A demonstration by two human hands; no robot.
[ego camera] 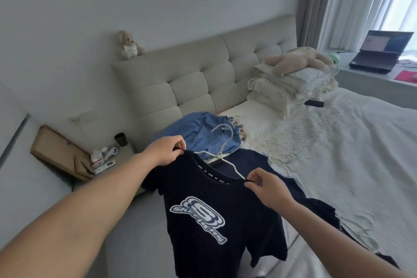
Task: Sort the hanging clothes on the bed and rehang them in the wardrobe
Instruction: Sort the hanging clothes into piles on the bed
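Hiding hanger w/ navy tee

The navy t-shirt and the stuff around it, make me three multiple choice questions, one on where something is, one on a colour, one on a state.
1. Where does the small teddy bear sit?
A. On top of the headboard
B. On the nightstand
C. On the folded bedding

2. What colour is the shirt lying on the bed behind the navy t-shirt?
A. Red
B. Denim blue
C. Yellow

3. How is the navy t-shirt being held?
A. It lies flat on the bed, untouched
B. One hand grips its hem
C. Both hands pinch its shoulders, with a white hanger at the neck

Answers:
1 A, the bear sits on the headboard's top edge by the wall.
2 B, the fabric is light denim blue.
3 C, the left hand and the right hand each pinch a shoulder, and the hanger's hook rises from the collar.
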